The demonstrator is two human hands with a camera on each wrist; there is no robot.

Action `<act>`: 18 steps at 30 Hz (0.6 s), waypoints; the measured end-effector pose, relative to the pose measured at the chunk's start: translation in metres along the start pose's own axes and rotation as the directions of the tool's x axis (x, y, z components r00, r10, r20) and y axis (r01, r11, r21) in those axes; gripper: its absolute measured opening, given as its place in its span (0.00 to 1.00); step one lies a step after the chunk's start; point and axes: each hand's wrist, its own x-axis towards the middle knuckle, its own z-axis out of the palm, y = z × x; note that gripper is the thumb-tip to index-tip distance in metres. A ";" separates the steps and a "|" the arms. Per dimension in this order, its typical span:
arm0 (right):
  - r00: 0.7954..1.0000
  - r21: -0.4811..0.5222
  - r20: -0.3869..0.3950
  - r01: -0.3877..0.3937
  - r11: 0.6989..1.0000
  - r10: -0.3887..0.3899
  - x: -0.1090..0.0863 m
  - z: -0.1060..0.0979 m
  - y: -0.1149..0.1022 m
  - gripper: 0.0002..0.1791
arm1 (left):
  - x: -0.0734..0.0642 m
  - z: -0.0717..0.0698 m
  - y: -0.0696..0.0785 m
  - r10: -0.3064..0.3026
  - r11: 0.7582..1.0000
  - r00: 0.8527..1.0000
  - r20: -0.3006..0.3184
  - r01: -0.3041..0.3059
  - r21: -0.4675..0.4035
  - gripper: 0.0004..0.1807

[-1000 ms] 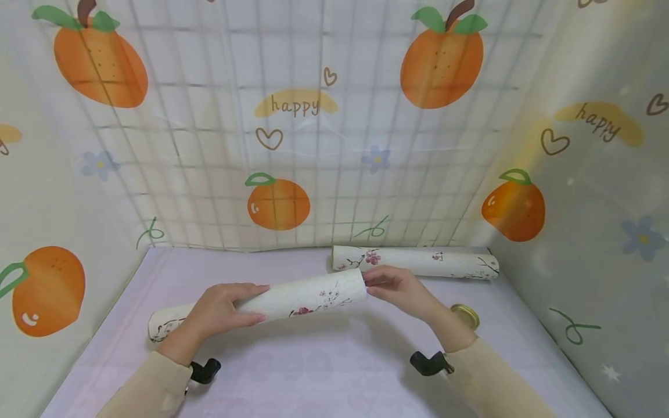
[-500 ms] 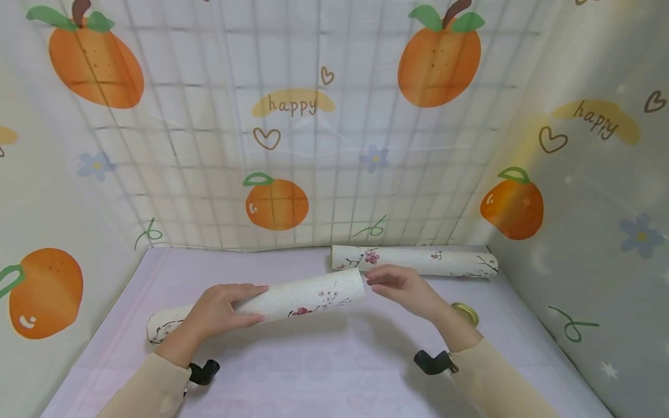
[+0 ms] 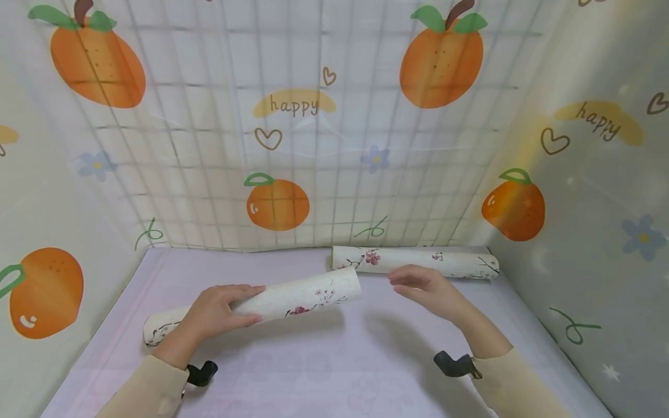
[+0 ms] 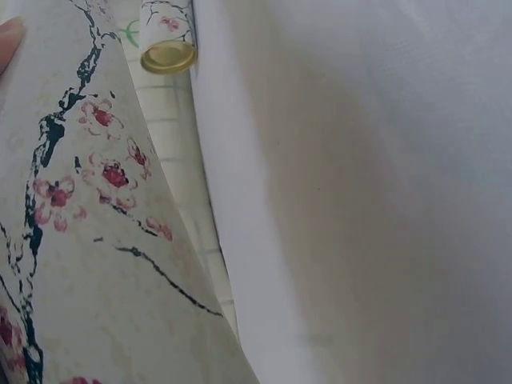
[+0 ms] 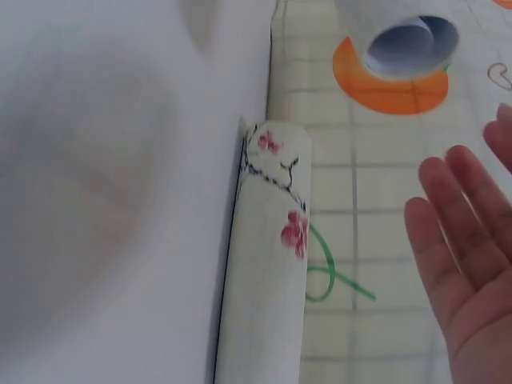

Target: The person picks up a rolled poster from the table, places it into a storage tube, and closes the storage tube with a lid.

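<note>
My left hand [image 3: 216, 316] grips a long white cardboard tube [image 3: 308, 296] printed with plum blossom branches, thumb on the near side and fingers over the far side. The tube slants, its right end raised higher than its left and casting a shadow below. In the right wrist view that end [image 5: 412, 48] is open, with a white curled layer inside. My right hand [image 3: 425, 290] hovers to the right of the open end, apart from it, fingers loosely extended and holding nothing. The left wrist view shows the tube's blossom print [image 4: 112, 172] close up and one fingertip [image 4: 10, 40].
A second blossom-printed tube [image 3: 413, 262] lies along the back edge of the pale table [image 3: 324, 371]. One of its ends has a gold cap [image 4: 168, 58]. Fruit-printed cloth [image 3: 292, 145] hangs at the back and both sides.
My right hand has drawn away from the tube's open end, to the right. The loose gold lid seen earlier by the right forearm is now out of sight. The left hand keeps its grip.
</note>
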 end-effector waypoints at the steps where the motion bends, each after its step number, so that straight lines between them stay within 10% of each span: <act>1: 1.000 -0.008 -0.008 -0.020 1.000 0.020 -0.003 -0.002 0.001 0.13 | 0.000 0.000 -0.001 -0.002 1.000 1.000 0.002 0.002 0.004 0.33; 18: 0.981 -0.231 -0.167 -0.137 0.963 0.099 -0.043 -0.039 0.017 0.13 | -0.003 -0.003 -0.008 0.025 0.999 1.000 -0.017 -0.025 0.025 0.33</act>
